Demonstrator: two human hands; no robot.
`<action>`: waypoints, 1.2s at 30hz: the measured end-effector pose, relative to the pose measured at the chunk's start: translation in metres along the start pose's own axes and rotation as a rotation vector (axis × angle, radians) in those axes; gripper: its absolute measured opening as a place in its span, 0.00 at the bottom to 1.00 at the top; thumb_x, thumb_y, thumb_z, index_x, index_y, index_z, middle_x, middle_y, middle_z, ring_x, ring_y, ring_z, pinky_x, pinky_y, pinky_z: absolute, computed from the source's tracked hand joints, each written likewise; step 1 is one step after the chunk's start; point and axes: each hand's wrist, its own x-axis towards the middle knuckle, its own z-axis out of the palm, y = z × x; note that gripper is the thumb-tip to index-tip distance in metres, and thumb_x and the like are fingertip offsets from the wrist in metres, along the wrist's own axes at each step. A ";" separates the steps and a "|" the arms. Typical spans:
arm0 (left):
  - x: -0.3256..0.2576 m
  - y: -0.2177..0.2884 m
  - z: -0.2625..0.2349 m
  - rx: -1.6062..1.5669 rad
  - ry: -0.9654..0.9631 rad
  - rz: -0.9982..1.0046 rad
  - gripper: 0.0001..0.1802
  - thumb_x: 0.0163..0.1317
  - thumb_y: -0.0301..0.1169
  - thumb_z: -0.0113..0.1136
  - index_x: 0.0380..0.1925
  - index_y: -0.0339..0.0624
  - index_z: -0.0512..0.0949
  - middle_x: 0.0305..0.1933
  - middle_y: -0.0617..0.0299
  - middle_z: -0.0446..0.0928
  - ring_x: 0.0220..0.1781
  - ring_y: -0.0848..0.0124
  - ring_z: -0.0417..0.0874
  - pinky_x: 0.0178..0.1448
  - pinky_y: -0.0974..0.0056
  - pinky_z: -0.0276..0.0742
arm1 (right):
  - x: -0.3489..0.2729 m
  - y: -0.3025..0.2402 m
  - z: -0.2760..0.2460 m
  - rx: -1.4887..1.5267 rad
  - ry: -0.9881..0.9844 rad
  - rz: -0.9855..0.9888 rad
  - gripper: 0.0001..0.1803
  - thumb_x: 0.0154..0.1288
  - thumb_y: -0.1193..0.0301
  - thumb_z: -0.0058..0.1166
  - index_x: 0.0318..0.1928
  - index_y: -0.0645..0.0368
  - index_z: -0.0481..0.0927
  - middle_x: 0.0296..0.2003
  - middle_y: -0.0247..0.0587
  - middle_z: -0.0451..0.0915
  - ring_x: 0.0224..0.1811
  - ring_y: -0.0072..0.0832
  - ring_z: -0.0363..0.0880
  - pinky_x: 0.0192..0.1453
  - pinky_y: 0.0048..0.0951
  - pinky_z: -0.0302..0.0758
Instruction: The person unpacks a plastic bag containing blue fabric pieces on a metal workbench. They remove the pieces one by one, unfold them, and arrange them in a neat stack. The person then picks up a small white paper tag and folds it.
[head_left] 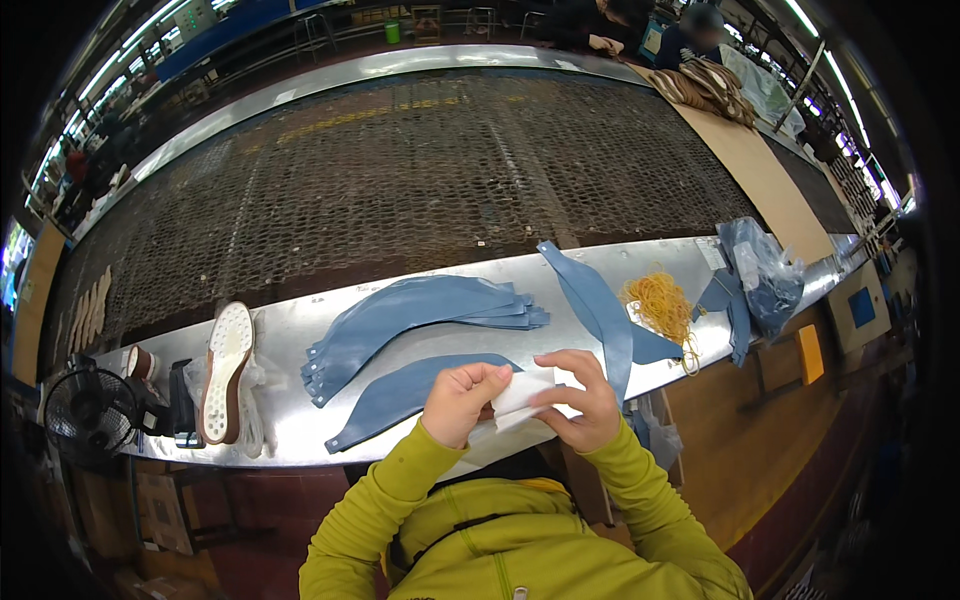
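Between my two hands, close to my body at the table's near edge, is a folded piece of white paper (522,392). My left hand (463,402) pinches its left side between thumb and fingers. On the other side my right hand (582,402) grips it, fingers bent. Just behind the left hand lies a single curved blue leather-like piece (395,398), partly hidden by that hand. Farther back sits a fanned stack of similar blue pieces (410,312). More long blue pieces (590,300) lie crossed beyond my right hand.
A tangle of yellow bands (660,305) and a clear plastic bag (762,275) lie to the right. Leftward are a shoe sole (228,372), a black fan (90,410) and plastic wrap. Behind the metal ledge (430,276) stretches a dark mesh surface (400,175); people work at the far right.
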 end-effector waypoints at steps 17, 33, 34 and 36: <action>0.019 -0.002 0.030 -0.094 -0.107 0.219 0.12 0.69 0.39 0.54 0.41 0.41 0.75 0.32 0.68 0.78 0.31 0.82 0.79 0.34 0.75 0.78 | -0.027 0.003 -0.033 0.605 -0.050 0.430 0.12 0.53 0.74 0.66 0.39 0.63 0.84 0.55 0.52 0.74 0.58 0.36 0.71 0.62 0.34 0.65; -0.043 -0.071 -0.027 1.603 -0.516 0.541 0.11 0.57 0.29 0.58 0.40 0.43 0.81 0.41 0.57 0.79 0.45 0.63 0.81 0.46 0.62 0.78 | -0.056 0.018 0.002 0.322 -0.017 0.595 0.27 0.59 0.80 0.57 0.61 0.63 0.72 0.56 0.47 0.69 0.48 0.26 0.73 0.49 0.23 0.71; -0.045 -0.064 -0.020 1.511 -0.482 0.550 0.12 0.56 0.29 0.59 0.41 0.42 0.81 0.42 0.57 0.79 0.45 0.63 0.81 0.45 0.62 0.78 | -0.058 0.020 0.006 0.220 -0.072 0.586 0.27 0.59 0.79 0.58 0.61 0.61 0.72 0.56 0.49 0.69 0.46 0.26 0.73 0.47 0.23 0.71; -0.045 -0.050 -0.004 1.360 -0.436 0.506 0.14 0.54 0.30 0.62 0.42 0.42 0.80 0.42 0.57 0.79 0.44 0.62 0.81 0.44 0.61 0.78 | -0.061 0.022 0.014 0.056 -0.094 0.555 0.29 0.56 0.76 0.61 0.60 0.57 0.74 0.58 0.53 0.68 0.39 0.26 0.73 0.42 0.21 0.71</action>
